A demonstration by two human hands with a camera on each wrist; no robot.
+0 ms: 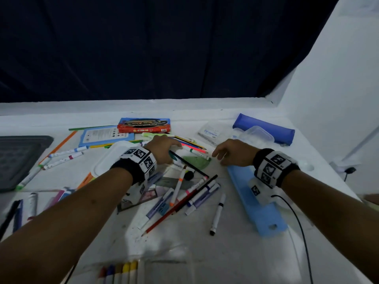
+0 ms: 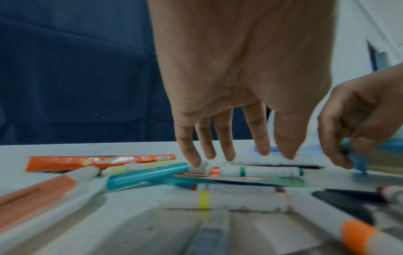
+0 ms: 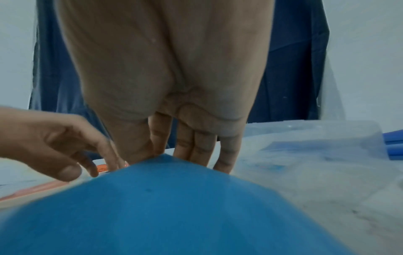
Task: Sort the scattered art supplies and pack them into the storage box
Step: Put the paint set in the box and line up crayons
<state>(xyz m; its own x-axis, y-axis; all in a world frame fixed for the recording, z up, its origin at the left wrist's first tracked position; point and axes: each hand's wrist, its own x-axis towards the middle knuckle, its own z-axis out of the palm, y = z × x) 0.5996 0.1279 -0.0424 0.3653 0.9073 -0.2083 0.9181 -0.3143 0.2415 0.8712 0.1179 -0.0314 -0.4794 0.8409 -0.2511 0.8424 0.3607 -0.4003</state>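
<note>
Markers, pens and pencils [image 1: 194, 193] lie scattered over the white table [image 1: 205, 253]. My left hand [image 1: 164, 148] [image 2: 226, 151] hovers over them with straight fingers pointing down. Its little fingertip touches a small white piece beside a teal pen [image 2: 148, 176] [image 1: 173, 156], near a green-banded marker [image 2: 259, 171]. My right hand [image 1: 227, 153] [image 3: 191, 151] holds nothing. Its fingers hang down just past the far end of a long light-blue tray [image 1: 258, 208] [image 3: 174, 207]. A clear plastic box [image 1: 256, 136] [image 3: 316, 146] stands behind that hand.
A red pencil carton [image 1: 143, 126] and a blue-edged card [image 1: 104, 135] lie at the back. A blue pouch [image 1: 264, 128] sits at the back right, a white tray [image 1: 114, 158] under my left wrist, a dark tray [image 1: 20, 158] at the far left. A black cable [image 1: 301, 232] trails at the right.
</note>
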